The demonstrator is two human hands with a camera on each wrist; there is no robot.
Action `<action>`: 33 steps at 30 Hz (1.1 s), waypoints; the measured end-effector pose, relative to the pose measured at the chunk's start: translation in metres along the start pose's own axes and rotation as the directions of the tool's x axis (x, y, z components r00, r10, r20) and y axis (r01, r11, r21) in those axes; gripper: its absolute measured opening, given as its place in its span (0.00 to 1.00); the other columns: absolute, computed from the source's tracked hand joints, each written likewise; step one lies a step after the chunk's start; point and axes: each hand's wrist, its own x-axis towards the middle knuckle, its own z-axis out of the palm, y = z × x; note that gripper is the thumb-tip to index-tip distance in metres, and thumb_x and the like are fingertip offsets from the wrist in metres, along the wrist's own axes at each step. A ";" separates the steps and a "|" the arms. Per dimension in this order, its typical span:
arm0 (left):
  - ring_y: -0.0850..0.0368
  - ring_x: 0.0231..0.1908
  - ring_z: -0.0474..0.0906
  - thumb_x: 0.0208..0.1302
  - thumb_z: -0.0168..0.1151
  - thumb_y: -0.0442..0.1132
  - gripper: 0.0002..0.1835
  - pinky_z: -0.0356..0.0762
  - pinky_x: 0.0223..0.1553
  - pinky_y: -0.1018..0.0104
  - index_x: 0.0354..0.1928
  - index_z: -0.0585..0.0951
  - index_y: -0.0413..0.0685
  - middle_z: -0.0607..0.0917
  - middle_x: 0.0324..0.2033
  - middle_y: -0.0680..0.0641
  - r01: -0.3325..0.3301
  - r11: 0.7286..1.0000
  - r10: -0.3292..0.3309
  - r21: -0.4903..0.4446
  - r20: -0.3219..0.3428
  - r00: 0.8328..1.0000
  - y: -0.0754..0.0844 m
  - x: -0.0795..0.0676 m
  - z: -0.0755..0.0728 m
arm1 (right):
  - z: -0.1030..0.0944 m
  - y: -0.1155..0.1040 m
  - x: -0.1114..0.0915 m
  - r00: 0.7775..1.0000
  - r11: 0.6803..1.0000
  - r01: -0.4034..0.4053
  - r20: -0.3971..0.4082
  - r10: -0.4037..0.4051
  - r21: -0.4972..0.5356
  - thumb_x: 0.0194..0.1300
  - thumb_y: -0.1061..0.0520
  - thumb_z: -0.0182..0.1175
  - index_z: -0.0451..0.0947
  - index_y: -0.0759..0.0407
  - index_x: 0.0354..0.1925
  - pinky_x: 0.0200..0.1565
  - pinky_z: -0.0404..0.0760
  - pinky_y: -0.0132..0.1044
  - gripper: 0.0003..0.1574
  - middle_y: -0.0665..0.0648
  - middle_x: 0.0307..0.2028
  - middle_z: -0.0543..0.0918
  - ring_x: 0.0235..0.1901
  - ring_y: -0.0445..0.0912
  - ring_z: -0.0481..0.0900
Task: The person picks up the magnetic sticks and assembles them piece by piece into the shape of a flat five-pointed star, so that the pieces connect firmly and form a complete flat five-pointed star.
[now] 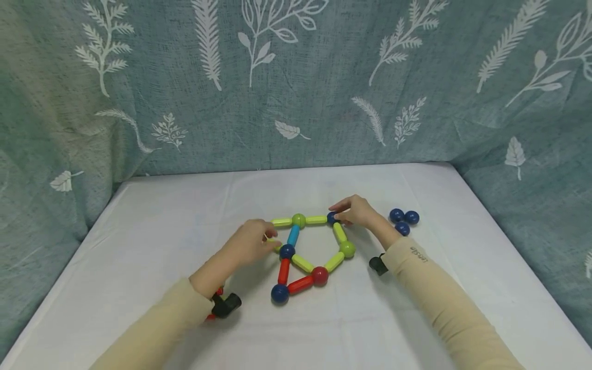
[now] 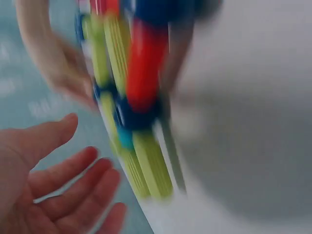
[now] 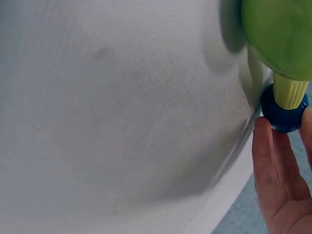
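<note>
A flat frame of coloured rods and balls lies on the table. My right hand (image 1: 358, 211) pinches the dark blue ball (image 3: 282, 119) at its far right corner, thumb and fingertips on either side. A yellow-green rod (image 1: 339, 233) runs from that ball to a green ball (image 1: 347, 250). At the frame's left, my left hand (image 1: 252, 240) hovers with loosely bent fingers, thumb apart. In the left wrist view nothing sits between those fingers (image 2: 85, 195), beside two yellow-green rods. Red rods (image 1: 300, 284) join a red ball (image 1: 320, 276) and a near blue ball (image 1: 279, 294).
Three loose blue balls (image 1: 402, 229) stand right of the right hand. Red pieces (image 1: 210, 317) show partly behind the left wrist's black camera (image 1: 226, 306). Patterned teal cloth (image 1: 287, 103) hangs behind the white table (image 1: 152, 231).
</note>
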 end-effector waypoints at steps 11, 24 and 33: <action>0.60 0.19 0.64 0.44 0.74 0.39 0.16 0.62 0.19 0.72 0.23 0.73 0.42 0.69 0.15 0.52 -0.063 0.995 0.054 0.080 0.113 0.992 0.029 -0.057 0.034 | -0.002 -0.006 0.000 0.998 1.000 0.001 0.064 0.000 -0.013 0.64 0.63 0.55 0.78 0.60 0.51 0.36 0.78 0.35 0.17 0.63 0.54 0.75 0.32 0.46 0.78; 0.59 0.17 0.68 0.45 0.72 0.33 0.10 0.71 0.21 0.71 0.26 0.79 0.39 0.75 0.17 0.51 0.008 0.992 -0.016 0.124 0.060 0.998 0.027 -0.060 0.026 | -0.004 0.003 -0.016 0.996 0.978 0.089 0.024 -0.086 -0.186 0.61 0.61 0.59 0.80 0.62 0.47 0.48 0.74 0.44 0.15 0.61 0.46 0.81 0.46 0.54 0.76; 0.56 0.20 0.72 0.46 0.68 0.26 0.08 0.75 0.25 0.64 0.27 0.79 0.39 0.78 0.19 0.47 0.000 0.966 0.008 0.257 -0.033 0.999 -0.004 -0.035 0.015 | -0.003 0.018 -0.055 0.995 0.968 0.103 0.011 -0.103 -0.227 0.56 0.57 0.64 0.82 0.62 0.38 0.36 0.76 0.40 0.11 0.56 0.35 0.83 0.35 0.47 0.78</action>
